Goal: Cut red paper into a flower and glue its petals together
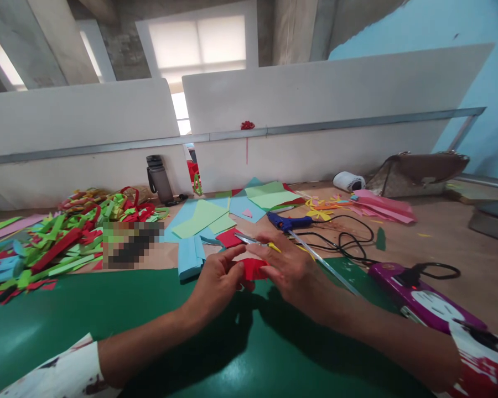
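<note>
Both my hands meet over a large green sheet (pixel 108 309) on the table. My left hand (pixel 216 279) pinches the left side of a small folded red paper piece (pixel 253 268). My right hand (pixel 288 268) holds its right side, fingers spread over it. Scissors with a yellow handle (pixel 253 240) lie just beyond my fingers. A blue glue gun (pixel 290 222) rests farther back, with a clear glue stick (pixel 327 265) running past my right wrist.
A heap of red and green paper strips (pixel 62 237) fills the left. Blue and green sheets (pixel 216 215) lie in the middle, pink paper (pixel 382 207) and a brown bag (pixel 419 171) at right. A dark bottle (pixel 160 179), black cable (pixel 357 240) and purple power strip (pixel 423 298) stand nearby.
</note>
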Demonstrator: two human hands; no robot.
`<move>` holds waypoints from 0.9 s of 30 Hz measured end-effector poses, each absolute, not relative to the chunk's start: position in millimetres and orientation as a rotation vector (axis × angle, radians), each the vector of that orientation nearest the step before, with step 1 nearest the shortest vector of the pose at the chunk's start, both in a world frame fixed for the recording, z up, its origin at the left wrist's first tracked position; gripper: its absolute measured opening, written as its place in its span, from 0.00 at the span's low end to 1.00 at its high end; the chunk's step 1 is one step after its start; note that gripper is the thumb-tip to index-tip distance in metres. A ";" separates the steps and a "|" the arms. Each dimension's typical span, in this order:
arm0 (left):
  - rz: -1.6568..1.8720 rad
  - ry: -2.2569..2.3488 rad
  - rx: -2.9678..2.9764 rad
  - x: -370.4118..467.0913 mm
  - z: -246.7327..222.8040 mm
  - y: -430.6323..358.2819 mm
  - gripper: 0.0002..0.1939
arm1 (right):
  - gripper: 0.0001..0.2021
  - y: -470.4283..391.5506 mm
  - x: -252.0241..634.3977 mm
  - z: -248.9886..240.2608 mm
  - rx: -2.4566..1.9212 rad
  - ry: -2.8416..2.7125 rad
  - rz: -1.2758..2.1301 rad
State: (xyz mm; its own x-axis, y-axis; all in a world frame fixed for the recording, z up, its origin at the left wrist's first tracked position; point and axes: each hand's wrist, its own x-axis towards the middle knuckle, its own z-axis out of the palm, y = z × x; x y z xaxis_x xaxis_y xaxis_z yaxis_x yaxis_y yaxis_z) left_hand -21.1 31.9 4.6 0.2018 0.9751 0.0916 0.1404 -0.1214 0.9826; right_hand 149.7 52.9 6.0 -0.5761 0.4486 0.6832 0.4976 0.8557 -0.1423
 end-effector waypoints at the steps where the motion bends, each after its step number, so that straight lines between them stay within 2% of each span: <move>1: 1.054 1.104 1.507 -21.0 4.3 31.5 0.24 | 0.18 52.6 150.1 6.1 -0.667 -2.292 -0.131; 7: 1.050 1.091 1.426 -20.8 3.8 28.3 0.23 | 0.13 55.3 152.3 8.1 -0.566 -2.350 -0.270; 15: 1.028 1.044 1.463 -20.7 3.9 26.1 0.20 | 0.08 58.9 150.7 4.3 -0.743 -2.263 0.016; 20: 1.022 1.093 1.325 -16.2 5.0 27.6 0.12 | 0.05 52.8 148.0 6.2 -0.890 -2.208 0.191; 27: 1.027 1.075 1.138 -16.1 -0.2 29.9 0.09 | 0.05 45.7 142.4 18.9 -1.024 -2.074 0.569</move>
